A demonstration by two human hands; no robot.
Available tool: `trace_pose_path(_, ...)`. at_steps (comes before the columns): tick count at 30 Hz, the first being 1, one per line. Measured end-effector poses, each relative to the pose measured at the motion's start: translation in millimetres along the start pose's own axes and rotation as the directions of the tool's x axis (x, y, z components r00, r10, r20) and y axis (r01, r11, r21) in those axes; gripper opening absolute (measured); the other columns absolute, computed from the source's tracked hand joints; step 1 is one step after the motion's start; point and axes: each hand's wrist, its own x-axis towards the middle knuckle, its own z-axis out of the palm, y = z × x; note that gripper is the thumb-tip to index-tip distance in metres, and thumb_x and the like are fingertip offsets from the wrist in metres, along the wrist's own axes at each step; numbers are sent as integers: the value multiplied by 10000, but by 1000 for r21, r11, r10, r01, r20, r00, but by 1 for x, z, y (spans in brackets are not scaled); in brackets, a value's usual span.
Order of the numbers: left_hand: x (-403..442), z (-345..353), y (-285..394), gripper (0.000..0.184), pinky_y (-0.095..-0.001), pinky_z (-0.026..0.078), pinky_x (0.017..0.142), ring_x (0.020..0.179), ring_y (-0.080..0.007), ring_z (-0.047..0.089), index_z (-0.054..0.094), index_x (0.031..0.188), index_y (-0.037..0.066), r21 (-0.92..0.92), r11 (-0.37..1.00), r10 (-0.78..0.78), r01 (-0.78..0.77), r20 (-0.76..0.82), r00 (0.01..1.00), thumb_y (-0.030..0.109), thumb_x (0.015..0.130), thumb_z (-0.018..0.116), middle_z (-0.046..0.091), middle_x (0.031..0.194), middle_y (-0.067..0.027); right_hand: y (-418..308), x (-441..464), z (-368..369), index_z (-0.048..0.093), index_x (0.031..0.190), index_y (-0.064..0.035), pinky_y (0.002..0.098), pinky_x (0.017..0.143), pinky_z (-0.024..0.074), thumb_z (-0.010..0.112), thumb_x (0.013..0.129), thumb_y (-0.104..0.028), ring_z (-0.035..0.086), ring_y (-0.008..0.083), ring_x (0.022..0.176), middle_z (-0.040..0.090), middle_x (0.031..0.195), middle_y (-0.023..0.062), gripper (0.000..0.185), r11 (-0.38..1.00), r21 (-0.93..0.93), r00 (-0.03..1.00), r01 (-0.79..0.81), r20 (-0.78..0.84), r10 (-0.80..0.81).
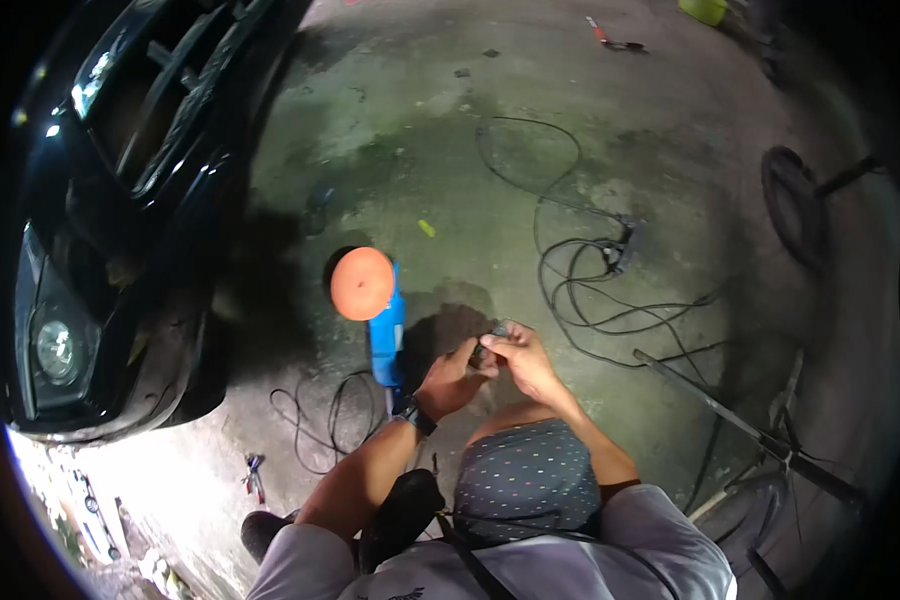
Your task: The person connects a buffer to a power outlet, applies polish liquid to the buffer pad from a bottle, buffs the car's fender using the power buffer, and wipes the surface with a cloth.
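Observation:
My left hand [447, 385] and my right hand [522, 358] meet in front of my knees, fingers closed around a small dark object [494, 338]. What it is I cannot make out, since the fingers cover most of it. Just left of my hands, a blue power polisher [384, 340] lies on the floor with its round orange pad [362, 284] facing up. Its dark cord [315, 425] loops on the floor near my left wrist, which wears a dark watch [414, 414].
A black car's front [120, 230] fills the left side. Tangled black cable with a socket box [625, 245] lies to the right, near a metal stand [760, 435]. Pliers [254, 478] lie at lower left; an orange-handled tool [613, 38] lies far off.

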Motion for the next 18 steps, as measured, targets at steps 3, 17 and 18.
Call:
trace_pose_path(3, 26, 28, 3, 502, -446, 551, 823, 966, -366, 723, 553, 1404, 81, -16, 981, 184, -195, -263, 947, 284, 964, 686, 707, 950, -203, -50, 6, -51, 627, 1199, -3, 285, 635, 507, 818, 892, -227, 642, 130, 720, 689, 842, 45, 425, 950, -235, 975, 207, -29, -219)
trace_pose_path(17, 123, -1, 65, 265, -475, 551, 804, 951, -421, 702, 725, 1173, 68, 256, 938, 308, -233, -307, 901, 208, 958, 661, 732, 1023, -216, -98, 97, -234, 659, 1135, 23, 527, 873, 543, 770, 825, -389, 686, 483, 984, 707, 1100, 303, 526, 380, -890, 492, -253, -457, -741)
trace_pose_path(18, 133, 2, 67, 265, -475, 551, 804, 951, -421, 702, 725, 1173, 68, 252, 940, 303, -228, -314, 900, 208, 958, 661, 732, 1023, -216, -93, 94, -234, 651, 1131, 19, 517, 831, 552, 760, 814, -338, 693, 460, 929, 711, 1014, 281, 489, 321, -908, 477, -270, -416, -774)
